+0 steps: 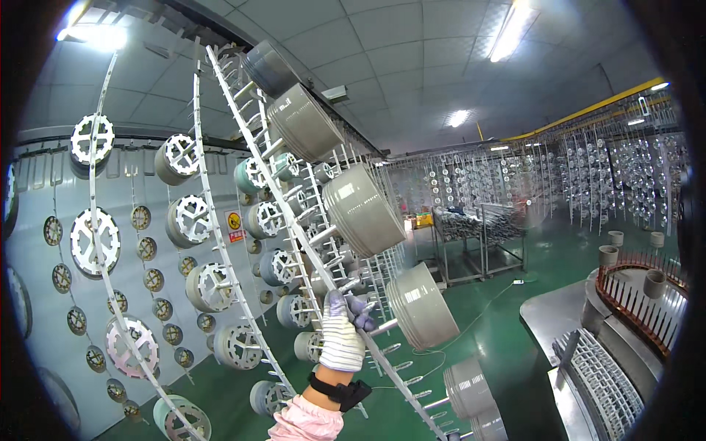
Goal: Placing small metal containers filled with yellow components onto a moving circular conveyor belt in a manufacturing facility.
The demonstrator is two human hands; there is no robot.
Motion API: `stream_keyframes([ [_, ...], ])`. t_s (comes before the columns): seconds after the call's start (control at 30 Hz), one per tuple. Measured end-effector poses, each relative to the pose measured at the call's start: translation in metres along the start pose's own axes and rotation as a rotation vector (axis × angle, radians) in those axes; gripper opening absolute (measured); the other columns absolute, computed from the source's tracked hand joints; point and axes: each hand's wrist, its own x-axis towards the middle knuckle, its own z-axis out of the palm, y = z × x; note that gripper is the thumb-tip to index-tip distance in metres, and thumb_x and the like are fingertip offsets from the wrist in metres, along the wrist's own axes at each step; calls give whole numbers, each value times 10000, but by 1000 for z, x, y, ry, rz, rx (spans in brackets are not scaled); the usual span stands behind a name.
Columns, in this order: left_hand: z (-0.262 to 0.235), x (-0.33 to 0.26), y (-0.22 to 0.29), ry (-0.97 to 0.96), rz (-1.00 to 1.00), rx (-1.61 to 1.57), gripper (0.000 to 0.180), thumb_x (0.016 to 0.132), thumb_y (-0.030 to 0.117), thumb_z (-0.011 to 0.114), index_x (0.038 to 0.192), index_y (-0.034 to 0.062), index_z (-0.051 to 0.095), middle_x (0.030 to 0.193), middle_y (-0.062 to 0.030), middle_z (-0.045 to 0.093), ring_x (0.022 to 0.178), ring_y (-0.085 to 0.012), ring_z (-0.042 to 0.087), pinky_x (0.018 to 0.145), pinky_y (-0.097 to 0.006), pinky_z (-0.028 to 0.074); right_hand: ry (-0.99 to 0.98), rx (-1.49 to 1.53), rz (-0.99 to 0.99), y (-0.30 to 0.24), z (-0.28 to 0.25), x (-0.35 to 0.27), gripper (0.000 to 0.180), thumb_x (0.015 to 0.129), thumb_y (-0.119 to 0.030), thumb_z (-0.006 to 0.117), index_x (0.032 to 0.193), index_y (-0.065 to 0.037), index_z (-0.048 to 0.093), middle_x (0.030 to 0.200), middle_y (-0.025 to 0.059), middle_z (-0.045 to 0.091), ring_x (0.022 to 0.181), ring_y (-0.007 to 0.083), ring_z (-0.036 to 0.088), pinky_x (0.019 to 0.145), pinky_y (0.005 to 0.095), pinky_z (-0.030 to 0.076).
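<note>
Pegged pole (304, 239), gloved left hand (346, 327) grasping it; grey cylinders (364, 211) mounted alongside, green floor (493, 342)

grey cylinders (365, 211) looked smooth, glossy | held rack (301, 235) looked metallic, rough-coated | glove (342, 339) was matt knitted cloth | floor (491, 331) shone

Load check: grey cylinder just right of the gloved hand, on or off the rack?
On: a peg joins the grey cylinder to the rack.

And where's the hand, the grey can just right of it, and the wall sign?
Hand (343, 336), head view: its white striped middle.
Grey can (423, 307), head view: its curved side.
Wall sign (234, 220), head view: yellow upper part.
</note>
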Motion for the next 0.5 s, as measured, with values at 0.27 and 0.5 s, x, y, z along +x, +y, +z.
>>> stream_keyframes([
  [0.27, -10, 7, -11, 93, 56, -17, 360, 812, 449, 492, 697, 110, 447, 523, 3, 400, 391, -109, 371, 372, -251, 353, -97, -158, 71, 2, -9, 27, 575, 820, -554, 376, 958, -31, 572, 764, 35, 577, 685, 125, 509, 604, 230, 393],
  [0.5, -6, -4, -47, 275, 122, 163, 375, 784, 481, 516, 701, 120, 456, 522, 17, 429, 395, -107, 408, 359, -237, 341, -319, 1, 64, 31, -32, 47, 461, 869, -355, 422, 1143, 15, 437, 1065, 133, 518, 907, 233, 544, 780, 319, 460],
])
